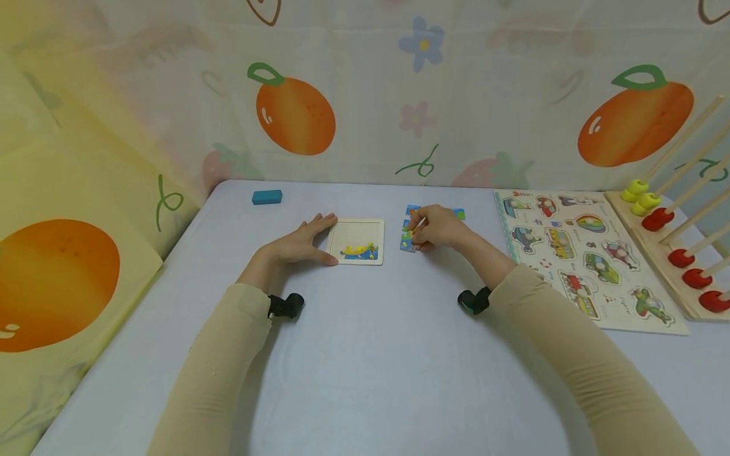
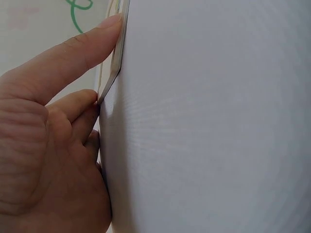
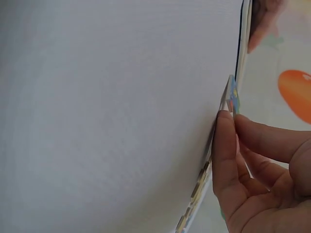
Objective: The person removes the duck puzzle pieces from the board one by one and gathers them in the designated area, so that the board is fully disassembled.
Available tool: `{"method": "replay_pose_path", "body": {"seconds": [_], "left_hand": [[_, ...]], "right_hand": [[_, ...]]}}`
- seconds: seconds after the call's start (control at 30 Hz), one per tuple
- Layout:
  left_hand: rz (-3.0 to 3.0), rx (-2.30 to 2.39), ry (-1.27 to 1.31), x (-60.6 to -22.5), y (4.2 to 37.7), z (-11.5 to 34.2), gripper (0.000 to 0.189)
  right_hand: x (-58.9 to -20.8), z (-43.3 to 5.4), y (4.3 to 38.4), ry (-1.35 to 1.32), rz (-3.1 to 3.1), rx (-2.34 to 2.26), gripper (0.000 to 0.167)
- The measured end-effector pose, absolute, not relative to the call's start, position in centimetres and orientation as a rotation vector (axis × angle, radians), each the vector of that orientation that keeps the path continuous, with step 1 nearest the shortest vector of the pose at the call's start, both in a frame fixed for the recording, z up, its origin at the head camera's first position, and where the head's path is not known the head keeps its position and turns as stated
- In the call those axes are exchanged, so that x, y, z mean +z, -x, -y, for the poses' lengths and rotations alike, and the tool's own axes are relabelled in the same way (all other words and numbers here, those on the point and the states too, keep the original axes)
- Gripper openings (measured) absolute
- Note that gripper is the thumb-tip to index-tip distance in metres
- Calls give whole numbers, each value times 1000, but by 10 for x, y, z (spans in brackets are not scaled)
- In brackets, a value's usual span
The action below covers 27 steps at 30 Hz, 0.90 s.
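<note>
A shallow square wooden puzzle tray (image 1: pixel 381 240) lies on the white table, with joined pieces showing a yellow and blue picture (image 1: pixel 360 251) along its lower right part. My left hand (image 1: pixel 299 244) rests at the tray's left side, fingers spread and fairly straight. Its thumb (image 2: pixel 104 39) lies on the tray's near edge in the left wrist view. To the right of the tray, my right hand (image 1: pixel 435 227) pinches a thin puzzle piece (image 3: pixel 233 94) between thumb and fingers. Beneath and around that hand are colourful loose puzzle pieces (image 1: pixel 406 239), partly hidden by it.
A blue block (image 1: pixel 267 197) sits at the back left. On the right lies a vehicle picture puzzle board (image 1: pixel 547 269), beside a wooden bead rack (image 1: pixel 661 253) with slanted pegs and red and yellow beads. A fruit-print curtain (image 1: pixel 365 95) hangs behind the table.
</note>
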<state>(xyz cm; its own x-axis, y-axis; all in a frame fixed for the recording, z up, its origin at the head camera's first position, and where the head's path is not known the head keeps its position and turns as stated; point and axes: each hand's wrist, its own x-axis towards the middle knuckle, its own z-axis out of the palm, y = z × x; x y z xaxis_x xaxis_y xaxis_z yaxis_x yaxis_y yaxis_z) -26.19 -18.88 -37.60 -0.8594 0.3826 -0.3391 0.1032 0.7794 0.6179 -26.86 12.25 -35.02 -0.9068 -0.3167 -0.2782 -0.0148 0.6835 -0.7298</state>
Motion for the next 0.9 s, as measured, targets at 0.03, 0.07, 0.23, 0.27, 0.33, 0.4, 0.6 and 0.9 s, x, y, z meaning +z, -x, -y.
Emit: {"method": "replay_pose_path", "body": {"seconds": [0.03,0.07,0.23,0.27,0.33,0.4,0.6,0.9], "left_hand": [[-2517,838,-364,-376,262,189,98],[-2516,838,-365,-376,262,188,99],[-2515,839,-359,-375,261,188,99],[-2515,836,-360,-375,261,188,99],[-2516,833,-358,-375,261,188,99],[-2516,830,-363,-374,261,188,99],[-2516,829,-370,-374,261,188,99],[-2511,836,-381,-374,261,189,99]], "right_hand": [[-351,-123,268,261,-2516,-1082,23],[-351,-123,268,265,-2523,-1076,23],[-350,-123,266,277,-2558,-1055,23],[-351,-123,266,281,-2569,-1048,23],[-351,-122,266,285,-2583,-1039,23],[-352,-122,266,290,-2594,-1031,23],[-352,-120,265,291,-2605,-1016,22],[-352,-120,266,310,-2623,-992,21]]}}
